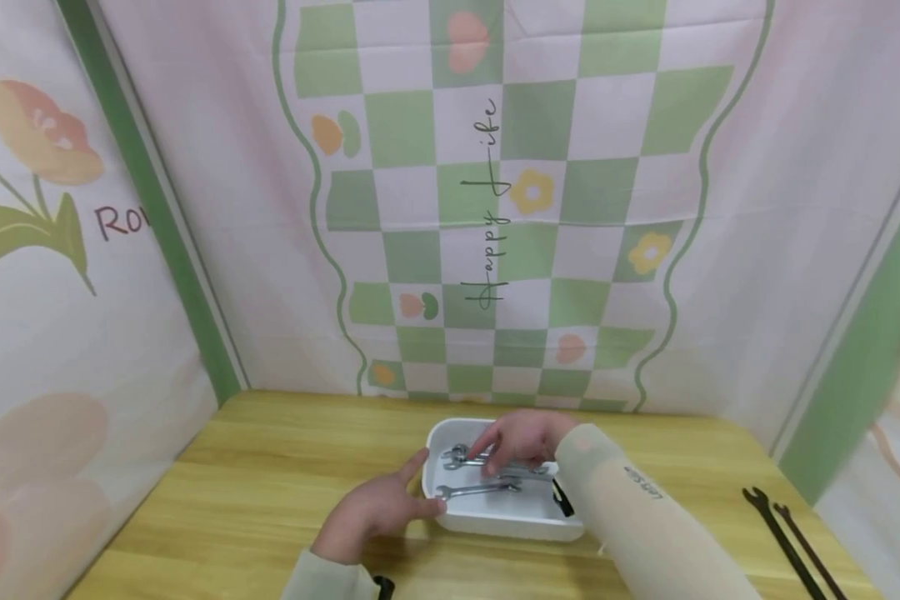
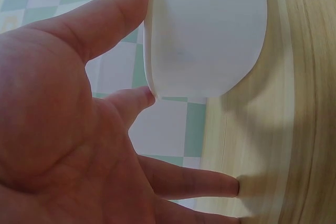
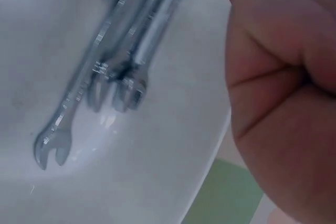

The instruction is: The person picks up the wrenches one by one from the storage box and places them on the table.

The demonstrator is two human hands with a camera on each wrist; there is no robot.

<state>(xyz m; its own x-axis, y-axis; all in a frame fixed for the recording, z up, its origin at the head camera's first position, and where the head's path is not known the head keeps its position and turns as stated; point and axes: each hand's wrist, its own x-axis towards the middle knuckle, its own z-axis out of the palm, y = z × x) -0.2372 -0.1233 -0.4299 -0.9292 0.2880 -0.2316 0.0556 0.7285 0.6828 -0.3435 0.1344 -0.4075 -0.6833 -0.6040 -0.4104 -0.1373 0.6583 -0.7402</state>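
Checkered cloth (image 1: 487, 250) hangs behind the wooden tabletop (image 1: 270, 475). The left hand (image 1: 386, 504), fingers spread and grasping nothing, touches the left end of a white tray (image 1: 510, 527) with thumb and index finger; the tray sits near the middle of the tabletop's back edge. Silver wrenches (image 1: 480, 489) lie inside, the right hand (image 1: 523, 437) over them, whether gripping one I cannot tell. Two dark wrenches (image 1: 782, 533) lie by the tabletop's right edge.

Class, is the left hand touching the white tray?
Touching. The left wrist view shows the left hand meeting the white tray, thumb and one fingertip against its rim.
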